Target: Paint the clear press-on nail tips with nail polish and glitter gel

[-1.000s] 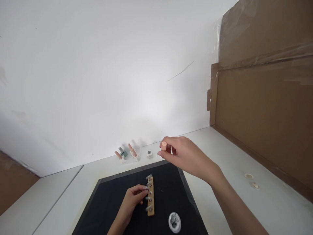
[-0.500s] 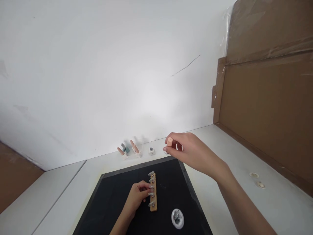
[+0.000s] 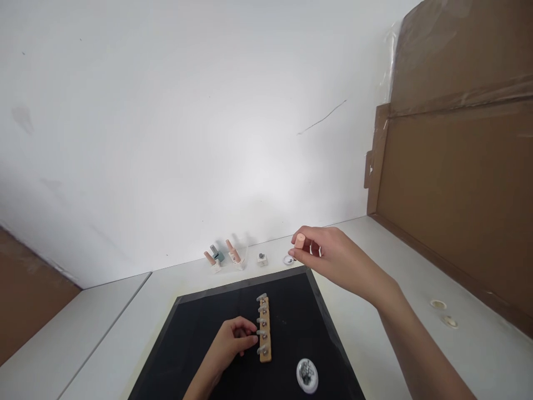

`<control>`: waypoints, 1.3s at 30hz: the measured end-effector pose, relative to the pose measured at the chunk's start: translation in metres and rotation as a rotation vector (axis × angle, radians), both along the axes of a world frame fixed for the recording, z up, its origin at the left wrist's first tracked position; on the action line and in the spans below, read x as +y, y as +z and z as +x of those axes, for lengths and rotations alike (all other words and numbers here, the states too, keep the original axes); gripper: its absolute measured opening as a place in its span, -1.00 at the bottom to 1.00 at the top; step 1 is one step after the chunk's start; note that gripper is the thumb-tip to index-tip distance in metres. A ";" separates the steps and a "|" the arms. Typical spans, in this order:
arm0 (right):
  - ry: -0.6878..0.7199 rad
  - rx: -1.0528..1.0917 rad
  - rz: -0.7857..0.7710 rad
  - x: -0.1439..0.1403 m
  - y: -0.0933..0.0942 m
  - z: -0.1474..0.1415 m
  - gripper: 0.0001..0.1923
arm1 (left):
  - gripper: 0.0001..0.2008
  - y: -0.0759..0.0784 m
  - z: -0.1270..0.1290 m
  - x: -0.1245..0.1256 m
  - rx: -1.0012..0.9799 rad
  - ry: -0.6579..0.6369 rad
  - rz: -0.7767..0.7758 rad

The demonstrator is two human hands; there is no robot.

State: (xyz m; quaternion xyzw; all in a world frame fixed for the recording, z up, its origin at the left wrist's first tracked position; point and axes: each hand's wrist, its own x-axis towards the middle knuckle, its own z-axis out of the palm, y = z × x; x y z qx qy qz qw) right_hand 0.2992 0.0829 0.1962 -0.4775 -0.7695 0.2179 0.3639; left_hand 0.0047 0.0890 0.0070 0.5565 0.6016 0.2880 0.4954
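White desk against a bare white wall, black mat (image 3: 208, 344) laid on it.

Right hand (image 3: 333, 261) pinches a small peach cylindrical cap (image 3: 300, 241) between fingertips, above the mat's far corner; it looks light, rigid, best gripped by its sides. Left hand (image 3: 229, 347), fingers curled, touches a wooden strip of grey nail tips (image 3: 264, 329). Nearby, a round white dish (image 3: 307, 376) holds dark bits.

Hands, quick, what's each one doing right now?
Left hand: fingertips on the wooden strip, steadying it on the black mat.
Right hand: closed on a small peach cap.
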 end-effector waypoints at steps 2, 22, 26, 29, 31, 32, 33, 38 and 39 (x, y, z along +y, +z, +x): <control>-0.003 0.001 -0.004 -0.001 0.002 -0.002 -0.74 | -0.62 0.004 -0.001 -0.005 -0.003 0.001 0.014; -0.017 -0.017 -0.031 -0.005 0.000 -0.031 -0.74 | -0.86 -0.007 -0.020 -0.013 0.095 -0.011 0.221; -0.016 -0.018 -0.049 -0.005 0.002 -0.035 -0.73 | -0.88 -0.008 -0.022 -0.014 0.107 -0.003 0.230; -0.013 -0.015 -0.062 -0.006 0.003 -0.038 -0.72 | -0.86 -0.009 -0.024 -0.014 0.105 -0.002 0.232; -0.018 -0.015 -0.064 -0.006 0.002 -0.040 -0.71 | -0.83 -0.010 -0.027 -0.013 0.096 -0.005 0.228; -0.021 -0.015 -0.064 -0.006 0.002 -0.041 -0.71 | -0.82 -0.011 -0.028 -0.013 0.090 -0.007 0.225; -0.024 -0.016 -0.064 -0.006 0.002 -0.042 -0.71 | -0.80 -0.011 -0.029 -0.013 0.084 -0.008 0.222; -0.035 -0.029 -0.073 -0.007 0.000 -0.049 -0.69 | -0.75 -0.011 -0.035 -0.013 0.057 -0.002 0.196; -0.038 -0.029 -0.078 -0.008 0.000 -0.050 -0.68 | -0.74 -0.010 -0.036 -0.014 0.050 0.002 0.189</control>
